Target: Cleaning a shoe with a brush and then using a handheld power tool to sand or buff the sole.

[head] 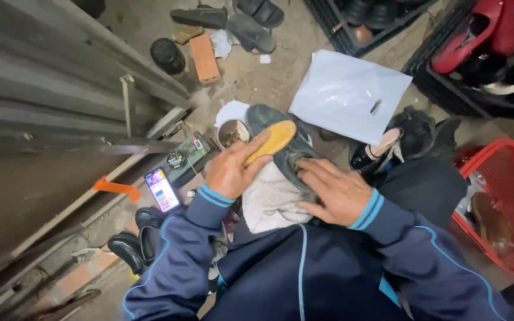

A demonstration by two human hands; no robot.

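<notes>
A dark grey shoe (267,117) with a yellow insole (275,140) lies on a white cloth (270,202) spread over my lap. My left hand (230,169) grips the shoe at its near side, fingers reaching onto the insole. My right hand (335,191) rests flat on the shoe's side and the cloth, fingers spread. Both arms wear dark blue sleeves with light blue cuffs.
A lit phone (162,189) and a green box (184,157) lie on the ground at left, by a small round tin (231,132). A white plastic bag (347,94) lies ahead, a red basket (507,202) at right, black shoes (132,241) at lower left, metal shutter (49,89) on the left.
</notes>
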